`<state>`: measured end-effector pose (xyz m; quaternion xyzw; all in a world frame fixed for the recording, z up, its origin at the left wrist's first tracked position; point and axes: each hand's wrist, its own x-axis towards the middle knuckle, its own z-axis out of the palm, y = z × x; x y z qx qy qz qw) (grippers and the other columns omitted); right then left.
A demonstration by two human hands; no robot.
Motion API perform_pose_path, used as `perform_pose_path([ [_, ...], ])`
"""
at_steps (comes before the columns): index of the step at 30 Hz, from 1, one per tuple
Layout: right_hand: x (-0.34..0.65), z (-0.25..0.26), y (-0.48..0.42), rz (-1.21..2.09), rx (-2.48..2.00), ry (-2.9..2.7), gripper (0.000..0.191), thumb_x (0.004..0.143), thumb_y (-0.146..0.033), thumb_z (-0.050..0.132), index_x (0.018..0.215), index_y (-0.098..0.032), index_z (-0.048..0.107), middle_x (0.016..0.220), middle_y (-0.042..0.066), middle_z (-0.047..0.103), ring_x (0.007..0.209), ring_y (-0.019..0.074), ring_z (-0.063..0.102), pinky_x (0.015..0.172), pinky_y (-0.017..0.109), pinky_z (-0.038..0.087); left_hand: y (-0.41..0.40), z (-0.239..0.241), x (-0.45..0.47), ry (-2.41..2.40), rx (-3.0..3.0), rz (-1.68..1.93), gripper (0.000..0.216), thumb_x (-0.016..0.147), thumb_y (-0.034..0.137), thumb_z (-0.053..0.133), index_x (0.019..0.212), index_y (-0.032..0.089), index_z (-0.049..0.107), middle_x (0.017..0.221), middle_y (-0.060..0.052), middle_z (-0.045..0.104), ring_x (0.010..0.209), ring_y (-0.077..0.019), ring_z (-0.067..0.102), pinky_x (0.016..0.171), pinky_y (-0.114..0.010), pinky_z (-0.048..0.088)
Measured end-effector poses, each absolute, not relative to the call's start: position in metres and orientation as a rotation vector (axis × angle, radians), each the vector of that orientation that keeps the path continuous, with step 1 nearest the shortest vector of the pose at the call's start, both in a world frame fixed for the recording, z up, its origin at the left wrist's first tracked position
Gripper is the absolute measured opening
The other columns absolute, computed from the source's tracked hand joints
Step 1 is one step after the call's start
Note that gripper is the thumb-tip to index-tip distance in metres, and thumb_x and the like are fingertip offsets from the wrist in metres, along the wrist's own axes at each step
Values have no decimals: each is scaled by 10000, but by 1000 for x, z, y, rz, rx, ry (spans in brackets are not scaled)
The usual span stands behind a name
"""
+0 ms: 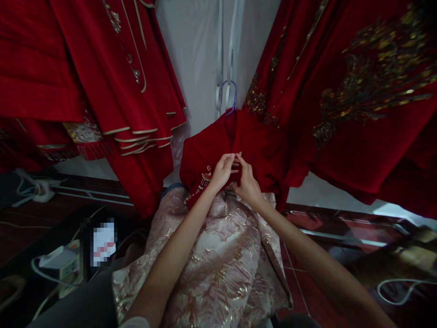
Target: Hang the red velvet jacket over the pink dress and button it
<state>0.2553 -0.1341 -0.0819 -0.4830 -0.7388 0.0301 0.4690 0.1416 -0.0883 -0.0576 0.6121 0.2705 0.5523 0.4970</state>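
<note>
A red velvet jacket hangs on a blue hanger at the centre, above a pink and gold brocade skirt. My left hand and my right hand meet at the jacket's front opening. Both pinch the red cloth near a small beaded fastening. A beaded tassel ornament hangs on the jacket just left of my left hand.
Red embroidered garments hang at the left and right against a white wall. A power strip with cables and another plug block lie on the dark red floor at the left. A white cable lies at the right.
</note>
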Motion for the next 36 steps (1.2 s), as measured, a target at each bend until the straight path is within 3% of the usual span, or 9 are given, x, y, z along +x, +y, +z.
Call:
perform_pose_path([
  [6,278,-73,-137,73,-1561,-1627,526,701,-183,498,1224,-150,451,993,116,613,750,210,609,606,302,485,-86,-91,152,727,1315,1344,290,879,391,410,882,139,555,919,-78,618,843,-145,604,796,-319,507],
  [9,293,-36,-139,642,-1428,-1479,386,702,-188,476,1081,-145,535,715,17,580,460,85,469,407,187,372,-84,-111,155,711,1508,1224,184,823,260,478,915,141,583,967,-75,624,935,-169,589,926,-358,438],
  [11,298,-8,-142,1077,-1189,-1367,379,690,-154,439,1048,-145,562,622,-31,518,354,39,337,313,154,268,-88,-118,159,544,1620,1144,324,722,161,576,1046,158,555,1094,-78,595,1045,-185,553,989,-362,388],
  [16,293,28,-146,1303,-780,-1101,408,671,-61,530,1059,-187,548,689,-53,570,542,40,541,524,129,508,-113,-104,160,208,1624,838,666,553,168,743,1150,180,449,1071,-87,572,972,-190,582,845,-345,468],
  [19,287,24,-140,1310,-705,-1082,378,686,-55,546,1034,-204,551,709,-57,584,630,50,580,645,174,553,-126,-89,152,361,1740,729,495,585,283,758,990,127,520,847,-62,595,756,-158,589,654,-291,472],
  [22,286,14,-130,1269,-700,-1060,353,674,-58,557,995,-206,560,707,-61,580,599,44,561,588,150,535,-134,-81,144,553,1862,701,352,632,370,725,791,116,540,671,-16,560,595,-110,522,560,-257,425],
  [26,292,8,-122,1219,-713,-996,335,648,-67,575,959,-192,565,714,-60,575,565,32,534,479,102,452,-148,-68,139,440,1827,650,299,702,356,666,843,122,544,767,-30,599,644,-99,533,624,-252,448],
  [32,289,9,-130,1259,-705,-1040,374,655,-111,583,1016,-207,558,734,-52,593,607,50,554,563,141,470,-166,-34,123,323,1999,565,264,762,385,603,800,124,594,782,-25,618,719,-116,558,718,-268,470],
  [36,287,11,-125,1212,-713,-1080,355,665,-150,608,1010,-222,566,750,-49,606,629,62,571,590,163,486,-158,-47,116,349,2081,494,341,684,340,693,916,123,567,952,-67,641,850,-155,598,784,-289,477],
])
